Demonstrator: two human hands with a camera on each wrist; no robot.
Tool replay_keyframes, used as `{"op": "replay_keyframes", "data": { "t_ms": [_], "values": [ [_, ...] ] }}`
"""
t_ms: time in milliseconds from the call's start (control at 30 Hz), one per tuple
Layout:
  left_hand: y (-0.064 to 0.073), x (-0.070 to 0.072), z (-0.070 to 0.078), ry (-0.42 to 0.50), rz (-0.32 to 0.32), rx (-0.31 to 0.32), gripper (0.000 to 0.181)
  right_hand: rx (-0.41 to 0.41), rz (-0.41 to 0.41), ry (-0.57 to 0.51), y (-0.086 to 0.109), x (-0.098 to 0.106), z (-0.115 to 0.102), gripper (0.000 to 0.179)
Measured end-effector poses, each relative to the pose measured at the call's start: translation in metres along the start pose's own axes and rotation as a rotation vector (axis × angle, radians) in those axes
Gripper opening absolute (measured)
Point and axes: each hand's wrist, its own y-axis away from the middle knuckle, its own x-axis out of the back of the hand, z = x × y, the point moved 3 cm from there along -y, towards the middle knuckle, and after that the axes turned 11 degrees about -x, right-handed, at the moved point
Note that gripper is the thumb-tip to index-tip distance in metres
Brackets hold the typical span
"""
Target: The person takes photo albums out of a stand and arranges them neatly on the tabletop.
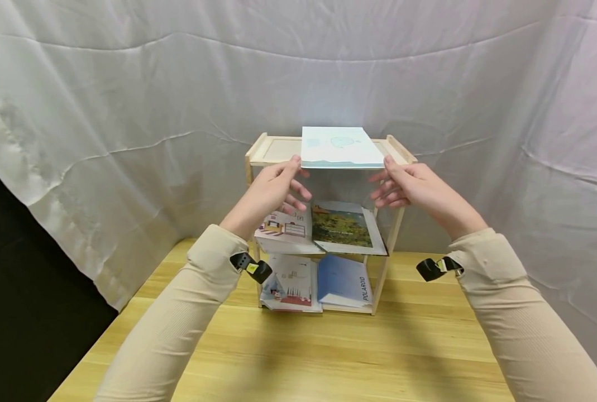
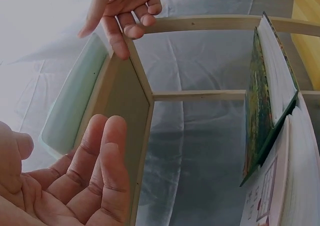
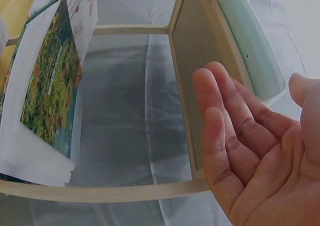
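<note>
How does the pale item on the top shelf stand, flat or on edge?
Flat: the pale item has its broad printed face upward, its underside along the top shelf.

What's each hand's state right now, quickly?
Left hand: open, beside the book on top; contact unclear.
Right hand: open, at that book's other side; contact unclear.

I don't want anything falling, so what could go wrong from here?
The top book reaches about to the top shelf's front edge, so a pull towards you might tip it off. The left hand and right hand are both open beside it, so a slip may go uncaught. Lowering the left hand, which overlaps the left middle book in the head view, could knock it.
</note>
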Motion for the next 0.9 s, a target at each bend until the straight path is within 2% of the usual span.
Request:
{"op": "replay_keyframes", "data": {
  "t_ms": [500,900],
  "values": [
    [-0.01,-0.003,0.002,0.017,0.01,0.015,0.056,-0.014,0.025,0.011,-0.007,-0.003,-0.007,0.073],
    [-0.014,-0.002,0.002,0.001,0.02,0.01,0.051,-0.009,0.023,-0.052,-0.008,-0.004,-0.008,0.068]
  ]
}}
